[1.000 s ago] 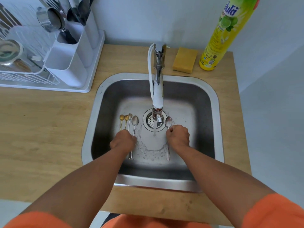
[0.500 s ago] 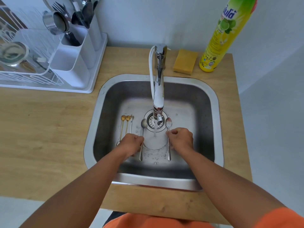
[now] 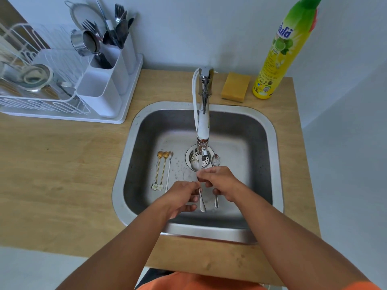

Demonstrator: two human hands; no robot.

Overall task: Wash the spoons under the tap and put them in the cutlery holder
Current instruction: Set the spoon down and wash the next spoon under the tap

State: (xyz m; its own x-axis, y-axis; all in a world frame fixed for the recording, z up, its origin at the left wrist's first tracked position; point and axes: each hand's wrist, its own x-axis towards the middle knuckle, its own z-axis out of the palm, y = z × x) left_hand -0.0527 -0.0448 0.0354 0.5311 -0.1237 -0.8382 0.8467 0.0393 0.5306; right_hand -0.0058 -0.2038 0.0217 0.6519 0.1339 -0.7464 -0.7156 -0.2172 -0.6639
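A silver spoon (image 3: 195,164) is held under the tap (image 3: 202,130), bowl over the drain. My left hand (image 3: 181,198) grips its handle low down. My right hand (image 3: 217,181) pinches the stem just below the bowl. A second silver spoon (image 3: 215,160) lies on the sink floor, its stem passing under my right hand. Two gold spoons (image 3: 160,168) with flower ends and a thin silver one (image 3: 169,170) lie side by side on the left of the sink floor. The white cutlery holder (image 3: 104,88) stands on the drying rack at the back left.
The steel sink (image 3: 274,155) is set in a wooden counter (image 3: 62,164). A yellow sponge (image 3: 236,87) and a tall yellow-green bottle (image 3: 278,57) stand behind it. The white dish rack (image 3: 41,101) holds metal dishes; forks and spoons fill the rear holder compartments.
My left hand lifted a silver spoon from the left of the sink and brought it under the tap. My right hand came off the right spoon and took hold of that same spoon.
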